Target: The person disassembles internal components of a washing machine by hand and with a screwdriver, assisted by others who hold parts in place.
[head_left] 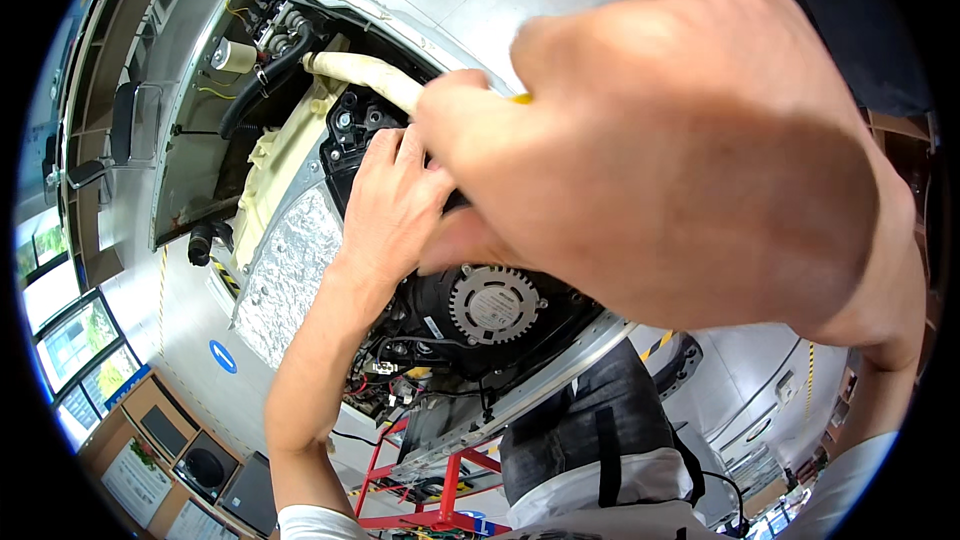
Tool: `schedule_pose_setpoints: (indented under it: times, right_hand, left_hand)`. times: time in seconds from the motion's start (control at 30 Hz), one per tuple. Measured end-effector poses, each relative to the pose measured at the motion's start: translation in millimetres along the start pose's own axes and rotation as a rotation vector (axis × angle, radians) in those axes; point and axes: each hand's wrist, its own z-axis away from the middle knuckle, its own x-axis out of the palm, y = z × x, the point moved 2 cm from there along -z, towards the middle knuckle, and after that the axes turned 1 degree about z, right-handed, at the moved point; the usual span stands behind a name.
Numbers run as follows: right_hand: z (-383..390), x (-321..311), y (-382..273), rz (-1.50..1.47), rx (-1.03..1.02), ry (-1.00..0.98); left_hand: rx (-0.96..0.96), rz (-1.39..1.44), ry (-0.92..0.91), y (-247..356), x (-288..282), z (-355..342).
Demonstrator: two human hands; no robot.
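Observation:
My right hand (640, 150) is very close and partly blurred, its fingers curled in a fist. A small yellow bit of something shows between them; the rest of it is hidden. Just left of it and below, my left hand (395, 195) has its fingers bent and held together over a black housing (348, 130). Its fingertips and whatever they pinch are out of sight. Near the hands, a cream-coloured hose (365, 72) runs across the housing. Below my left hand sits a round fan motor (493, 306) with a toothed silver rim.
A metal frame (410, 28) surrounds the assembly. Silver foil insulation (293, 270) and a cream plastic duct (275, 165) lie left of the hands, with a black hose (270, 80) beyond. Wires and connectors (385, 370) hang below, above a red metal stand (445, 500).

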Motion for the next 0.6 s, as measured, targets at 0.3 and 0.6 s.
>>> schedule_pose_setpoints:
  times: [0.3, 0.6]
  right_hand:
    - [3.3, 2.5, 3.5, 0.001, -0.01, -0.002]
    - [-2.8, 15.4, 10.4, -0.048, -0.057, 0.01]
  left_hand:
    - [-0.016, -0.019, -0.048, -0.6, 2.2, 2.5]
    - [-0.044, -0.052, 0.001, -3.5, 3.1, 17.6]
